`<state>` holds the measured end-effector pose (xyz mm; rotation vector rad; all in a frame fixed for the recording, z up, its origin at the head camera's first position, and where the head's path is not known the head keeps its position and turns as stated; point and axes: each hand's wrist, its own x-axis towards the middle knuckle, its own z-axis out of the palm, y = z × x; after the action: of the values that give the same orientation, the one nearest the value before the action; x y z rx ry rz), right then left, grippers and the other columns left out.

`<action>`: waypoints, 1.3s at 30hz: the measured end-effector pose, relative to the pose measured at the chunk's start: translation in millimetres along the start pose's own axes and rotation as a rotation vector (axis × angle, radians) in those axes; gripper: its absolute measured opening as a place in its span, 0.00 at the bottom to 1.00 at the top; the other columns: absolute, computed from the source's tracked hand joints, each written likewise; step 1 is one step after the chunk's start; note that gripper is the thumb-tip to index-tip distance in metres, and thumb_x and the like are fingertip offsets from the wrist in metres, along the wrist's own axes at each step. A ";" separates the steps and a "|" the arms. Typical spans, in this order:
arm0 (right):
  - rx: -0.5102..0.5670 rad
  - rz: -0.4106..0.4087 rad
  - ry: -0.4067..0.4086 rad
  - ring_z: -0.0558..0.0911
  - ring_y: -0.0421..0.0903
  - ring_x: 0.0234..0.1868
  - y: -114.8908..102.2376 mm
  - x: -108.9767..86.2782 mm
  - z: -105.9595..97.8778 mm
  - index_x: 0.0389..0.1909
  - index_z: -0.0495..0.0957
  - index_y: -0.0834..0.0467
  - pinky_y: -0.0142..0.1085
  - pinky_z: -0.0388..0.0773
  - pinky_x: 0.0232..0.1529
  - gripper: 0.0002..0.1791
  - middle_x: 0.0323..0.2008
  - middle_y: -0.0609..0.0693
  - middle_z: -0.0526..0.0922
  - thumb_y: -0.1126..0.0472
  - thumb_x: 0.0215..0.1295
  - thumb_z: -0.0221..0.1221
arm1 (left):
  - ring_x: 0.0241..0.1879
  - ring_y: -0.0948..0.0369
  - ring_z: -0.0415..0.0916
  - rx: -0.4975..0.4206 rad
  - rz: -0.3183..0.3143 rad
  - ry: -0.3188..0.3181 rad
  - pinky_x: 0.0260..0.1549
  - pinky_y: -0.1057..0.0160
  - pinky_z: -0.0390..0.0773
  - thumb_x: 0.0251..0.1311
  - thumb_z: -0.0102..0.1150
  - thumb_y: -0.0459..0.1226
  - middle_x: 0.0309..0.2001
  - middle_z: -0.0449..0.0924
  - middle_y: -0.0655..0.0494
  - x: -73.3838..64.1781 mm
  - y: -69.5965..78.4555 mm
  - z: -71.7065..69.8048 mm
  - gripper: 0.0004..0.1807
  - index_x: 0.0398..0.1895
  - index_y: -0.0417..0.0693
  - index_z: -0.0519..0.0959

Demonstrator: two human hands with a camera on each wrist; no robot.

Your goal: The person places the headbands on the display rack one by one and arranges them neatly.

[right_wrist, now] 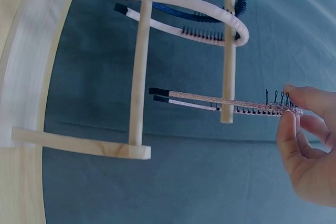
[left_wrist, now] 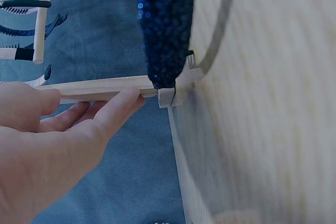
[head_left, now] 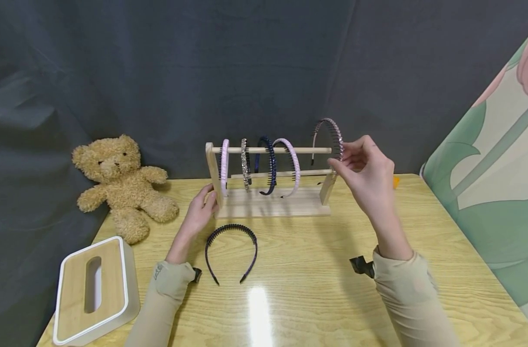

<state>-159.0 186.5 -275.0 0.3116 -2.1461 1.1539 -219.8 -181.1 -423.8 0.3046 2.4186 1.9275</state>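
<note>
A wooden headband rack [head_left: 272,208] stands at the back of the table. My left hand [head_left: 199,209] holds its left post; in the left wrist view the thumb and fingers lie on opposite sides of the wooden post [left_wrist: 105,85]. At the rack's right end, my right hand [head_left: 368,173] pinches a pink sparkly headband [head_left: 336,132] between thumb and fingers. Its black tips [right_wrist: 159,92] point toward the lower bar in the right wrist view. Along the upper bar hang a pale pink headband [head_left: 224,166], a glittery one [head_left: 244,164], a navy one [head_left: 272,166] and another pink one [head_left: 295,166].
A dark toothed headband [head_left: 231,227] lies on the table in front of the rack. To the left are a teddy bear [head_left: 127,188] and a tissue box [head_left: 73,289] with a wooden lid. A small orange thing [head_left: 396,182] sits behind the right hand. Dark cloth [head_left: 264,72] hangs behind.
</note>
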 end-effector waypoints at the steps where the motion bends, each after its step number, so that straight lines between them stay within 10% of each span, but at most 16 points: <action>1: 0.001 -0.006 0.001 0.81 0.34 0.34 0.5 0.5 2.2 0.49 0.81 0.70 0.16 0.81 0.37 0.18 0.37 0.58 0.86 0.71 0.62 0.76 | 0.73 0.33 0.67 0.001 -0.001 -0.002 0.73 0.49 0.74 0.89 0.37 0.35 0.77 0.59 0.28 -0.2 0.4 0.1 0.27 0.83 0.31 0.56; 39: -0.039 -0.020 -0.104 0.85 0.52 0.34 24.2 -11.3 54.4 0.47 0.80 0.68 0.14 0.78 0.35 0.18 0.36 0.60 0.85 0.74 0.60 0.77 | 0.72 0.35 0.69 0.008 -0.009 0.024 0.72 0.51 0.75 0.88 0.37 0.34 0.76 0.62 0.29 2.2 -0.5 1.1 0.26 0.81 0.33 0.60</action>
<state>-186.8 155.5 -319.0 0.3825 -2.2469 1.1052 -221.8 -179.7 -424.3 0.2718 2.4389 1.9299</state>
